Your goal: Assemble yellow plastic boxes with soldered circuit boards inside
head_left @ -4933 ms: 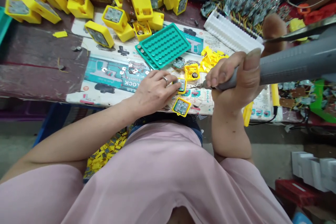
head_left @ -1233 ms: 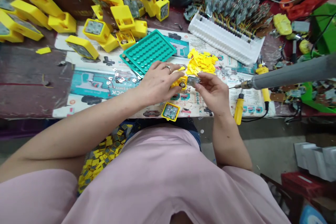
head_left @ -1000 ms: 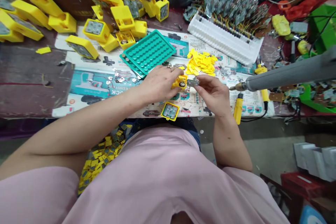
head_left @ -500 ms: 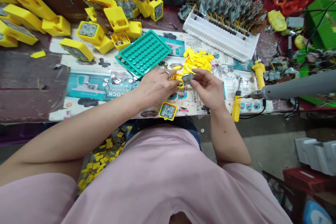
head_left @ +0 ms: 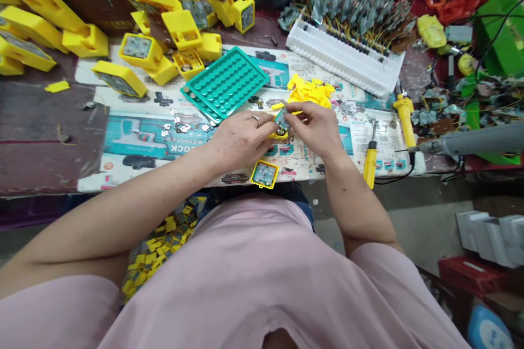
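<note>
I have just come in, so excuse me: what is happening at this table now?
A person is working with both bare hands. The left hand holds a small yellow case, and the right hand holds a small grey-green board, tilted over it rather than lying flat inside. Nearer the person lies a second yellow case with a grey panel in it. Beyond the hands are a green tray and a heap of yellow pieces.

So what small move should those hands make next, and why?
Perhaps lower the tilted grey-green board into the yellow housing: the right hand holds it at the housing the left hand grips, and a second yellow housing has one like it inside.
</note>
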Tool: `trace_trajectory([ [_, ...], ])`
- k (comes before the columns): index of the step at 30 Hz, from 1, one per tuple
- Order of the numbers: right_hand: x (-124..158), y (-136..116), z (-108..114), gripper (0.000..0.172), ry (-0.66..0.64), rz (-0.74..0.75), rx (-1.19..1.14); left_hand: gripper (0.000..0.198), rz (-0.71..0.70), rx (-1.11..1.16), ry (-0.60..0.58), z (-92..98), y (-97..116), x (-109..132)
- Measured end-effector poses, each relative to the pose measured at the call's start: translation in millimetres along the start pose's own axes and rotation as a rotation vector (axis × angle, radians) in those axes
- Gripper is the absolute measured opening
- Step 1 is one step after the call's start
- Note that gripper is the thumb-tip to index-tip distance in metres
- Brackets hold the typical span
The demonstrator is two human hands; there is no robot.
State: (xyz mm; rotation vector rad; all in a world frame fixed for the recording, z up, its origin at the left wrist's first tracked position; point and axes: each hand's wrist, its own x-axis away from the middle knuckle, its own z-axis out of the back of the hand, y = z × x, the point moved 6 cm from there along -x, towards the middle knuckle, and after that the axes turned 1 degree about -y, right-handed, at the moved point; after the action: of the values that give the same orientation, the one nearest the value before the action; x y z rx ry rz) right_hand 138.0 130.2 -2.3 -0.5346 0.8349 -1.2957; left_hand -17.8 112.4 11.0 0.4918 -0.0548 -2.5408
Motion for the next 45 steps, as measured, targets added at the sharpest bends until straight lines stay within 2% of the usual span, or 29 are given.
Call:
trace_trajectory([
  [8,-2.8,-6.6,-5.3,0.014,0.015,0.02,0.084,0.031,-0.105,-0.048,-0.075,-1.8,3.8,2.0],
  [12,-0.4,-5.5,-8.6,0.018,-0.074,0.06,0.192,0.03,-0.099,-0.111,-0.084,-0.2,3.5,2.4],
  [19,16.0,-21.6,-0.2,0.033,-0.162,0.276,0.416,0.035,-0.096,-0.057,-0.033,0.2,1.6,6.1],
  [25,16.2,-29.4,-6.3,0.035,-0.262,0.246,0.592,0.035,-0.063,0.03,-0.004,-3.0,-1.4,9.5],
  [31,7.7,-41.2,-5.6,0.026,-0.331,0.266,0.73,0.034,-0.092,-0.024,0.057,-3.4,-1.3,12.6],
  [38,6.1,-38.7,-6.1,0.034,-0.357,0.297,0.701,0.036,-0.082,-0.015,0.006,-4.6,-0.9,11.7],
  [45,14.3,-41.1,0.6,0.025,-0.293,0.348,0.635,0.034,-0.028,0.009,0.023,-0.5,-1.0,11.5],
])
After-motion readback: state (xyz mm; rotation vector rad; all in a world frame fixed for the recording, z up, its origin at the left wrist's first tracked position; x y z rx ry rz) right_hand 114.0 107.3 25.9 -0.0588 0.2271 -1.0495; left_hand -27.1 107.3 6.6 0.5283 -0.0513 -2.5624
